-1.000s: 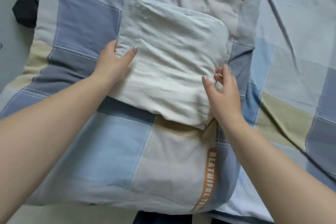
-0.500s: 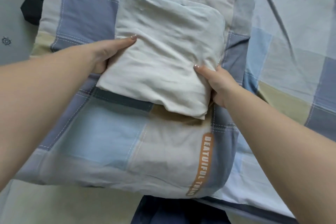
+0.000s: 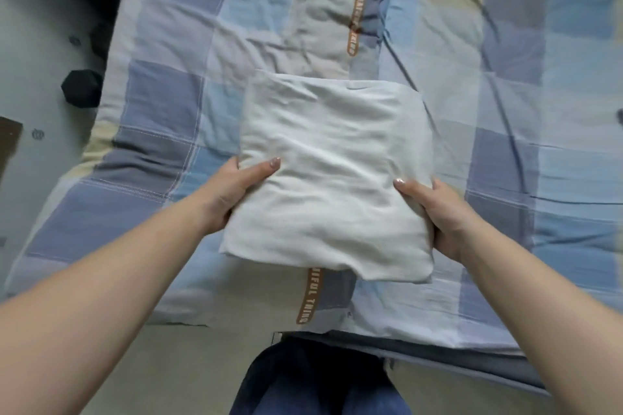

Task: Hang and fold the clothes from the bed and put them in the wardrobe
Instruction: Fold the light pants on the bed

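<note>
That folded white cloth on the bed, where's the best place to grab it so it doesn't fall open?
Probably by its two opposite side edges, one hand from each side, thumbs on top and fingers beneath. The folded white cloth is a thick, floppy square, so a one-sided grip would likely let the layers sag open. The left hand and right hand hold it that way.

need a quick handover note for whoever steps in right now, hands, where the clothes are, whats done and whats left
Left hand: grips the left edge of the folded white garment, thumb on top.
Right hand: grips its right edge the same way.
Garment: a compact folded bundle, held between both hands over the checked quilt on the bed; whether it still touches the quilt cannot be told.
Done: this piece is folded.
Left: carry it to the wardrobe, which is not in view. No other clothes show on the bed in this view.
</note>
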Motion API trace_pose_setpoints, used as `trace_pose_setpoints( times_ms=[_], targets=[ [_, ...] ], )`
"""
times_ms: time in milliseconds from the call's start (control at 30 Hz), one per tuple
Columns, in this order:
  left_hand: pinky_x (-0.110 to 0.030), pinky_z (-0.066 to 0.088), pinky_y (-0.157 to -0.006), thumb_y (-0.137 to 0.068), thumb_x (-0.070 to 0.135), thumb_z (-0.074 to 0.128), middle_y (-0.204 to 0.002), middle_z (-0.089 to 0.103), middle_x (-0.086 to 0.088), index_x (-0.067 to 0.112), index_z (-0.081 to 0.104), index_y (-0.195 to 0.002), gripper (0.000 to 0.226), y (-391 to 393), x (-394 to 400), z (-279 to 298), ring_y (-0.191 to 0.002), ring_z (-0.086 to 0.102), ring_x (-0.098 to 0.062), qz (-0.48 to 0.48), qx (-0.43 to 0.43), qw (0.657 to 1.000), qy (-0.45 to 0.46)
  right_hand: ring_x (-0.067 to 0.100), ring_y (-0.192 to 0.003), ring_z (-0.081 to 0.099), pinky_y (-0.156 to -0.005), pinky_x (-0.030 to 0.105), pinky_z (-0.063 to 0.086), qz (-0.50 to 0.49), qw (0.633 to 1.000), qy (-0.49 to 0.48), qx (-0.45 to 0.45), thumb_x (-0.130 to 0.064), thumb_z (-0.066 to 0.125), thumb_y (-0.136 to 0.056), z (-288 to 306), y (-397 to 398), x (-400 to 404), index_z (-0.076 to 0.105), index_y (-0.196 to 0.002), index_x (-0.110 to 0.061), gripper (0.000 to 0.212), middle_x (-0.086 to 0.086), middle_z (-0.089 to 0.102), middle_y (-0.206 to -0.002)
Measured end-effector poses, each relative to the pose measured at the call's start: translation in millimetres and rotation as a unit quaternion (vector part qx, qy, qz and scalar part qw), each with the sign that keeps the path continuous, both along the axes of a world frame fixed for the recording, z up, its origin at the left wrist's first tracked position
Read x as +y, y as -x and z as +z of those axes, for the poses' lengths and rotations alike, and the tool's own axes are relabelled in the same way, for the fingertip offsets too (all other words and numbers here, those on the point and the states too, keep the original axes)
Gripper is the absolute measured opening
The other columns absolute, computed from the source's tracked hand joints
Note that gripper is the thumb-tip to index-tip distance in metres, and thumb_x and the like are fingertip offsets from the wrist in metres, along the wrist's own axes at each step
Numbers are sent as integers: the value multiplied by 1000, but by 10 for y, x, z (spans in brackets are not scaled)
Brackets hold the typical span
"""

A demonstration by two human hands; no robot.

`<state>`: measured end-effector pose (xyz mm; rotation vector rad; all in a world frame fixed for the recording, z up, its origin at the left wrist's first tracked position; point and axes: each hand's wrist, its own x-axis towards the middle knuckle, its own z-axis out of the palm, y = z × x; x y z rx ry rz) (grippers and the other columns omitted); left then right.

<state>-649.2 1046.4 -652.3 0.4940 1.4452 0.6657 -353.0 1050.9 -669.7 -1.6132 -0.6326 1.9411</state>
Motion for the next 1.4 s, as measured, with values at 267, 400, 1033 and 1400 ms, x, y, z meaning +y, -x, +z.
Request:
trace_pose_setpoints(
  times_ms=[267, 400, 1033, 1400],
  targets=[
    [-31, 58, -68, -54, 47, 85, -109, 72, -7, 20, 61, -118, 74, -722, -245, 1437, -95, 70, -25, -56, -19, 997, -56, 25, -92, 71, -71, 35, 57, -57, 998, -32, 4, -33, 75, -66, 1592, -733, -580, 62, -114, -19, 52, 6, 73, -104],
    [-31, 58, -67, -43, 53, 89, -108, 72, -6, 25, 63, -114, 81, -946, -300, 2037, -96, 70, -26, -126, -70, 987, -68, 27, -89, 71, -65, 34, 57, -111, 992, -52, 13, -27, 76, -66, 2310, -974, -1018, 62, -111, -20, 48, 10, 73, -103],
    [-31, 58, -62, -72, 41, 76, -104, 73, -10, 22, 73, -99, 33, -2316, -1169, 4023, -92, 71, -28, -491, -153, 845, -145, 32, -78, 70, -68, 48, 59, -507, 844, -169, -54, -20, 70, -65, 4198, -993, -3770, 61, -113, -13, 50, 18, 72, -93],
    [-47, 56, -85, -74, 38, 73, -107, 72, -13, 14, 65, -116, 49, -3831, -3148, 4337, -96, 69, -33, -649, -160, 732, -132, 30, -75, 71, -60, 39, 56, -679, 711, -149, -104, -25, 73, -65, 4339, -1381, -6146, 64, -110, -17, 46, 16, 73, -92]
  ],
)
